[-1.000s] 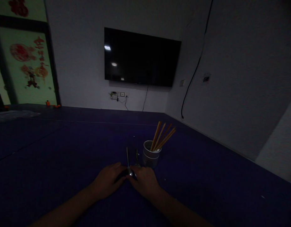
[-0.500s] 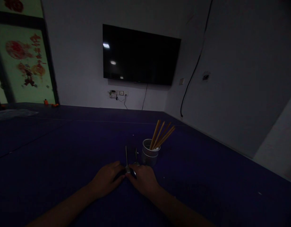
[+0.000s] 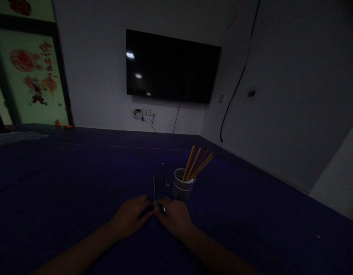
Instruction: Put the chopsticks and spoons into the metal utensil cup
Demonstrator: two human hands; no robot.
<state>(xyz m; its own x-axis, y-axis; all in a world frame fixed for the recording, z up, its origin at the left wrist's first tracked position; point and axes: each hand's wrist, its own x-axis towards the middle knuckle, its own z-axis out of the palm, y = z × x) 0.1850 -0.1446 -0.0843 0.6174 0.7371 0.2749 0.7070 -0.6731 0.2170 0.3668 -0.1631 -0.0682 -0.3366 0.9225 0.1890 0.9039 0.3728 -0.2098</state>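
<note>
In the lower middle of the head view, my left hand (image 3: 130, 217) and my right hand (image 3: 175, 217) meet at the fingertips. Between them is a metal spoon (image 3: 154, 189), its handle pointing away from me and its bowl end pinched by the fingers of both hands. A second piece of metal cutlery (image 3: 165, 186) lies beside it, its near end partly covered by my right hand. A shiny rounded piece shows under the right fingers. Just beyond my right hand stands a grey metal cup (image 3: 182, 191) with several wooden chopsticks (image 3: 197, 164) leaning right.
A dark blue surface (image 3: 93, 172) stretches to the walls. Far left lie clear plastic sheeting (image 3: 18, 138) and small orange items (image 3: 57, 123). A black television (image 3: 172, 68) hangs on the back wall, and a black cable (image 3: 235, 91) runs down the right one.
The view shifts slightly. Between my fingertips the spoon's bowl has turned a little and catches less light. Both hands stay in nearly the same place, and the cup has not moved.
</note>
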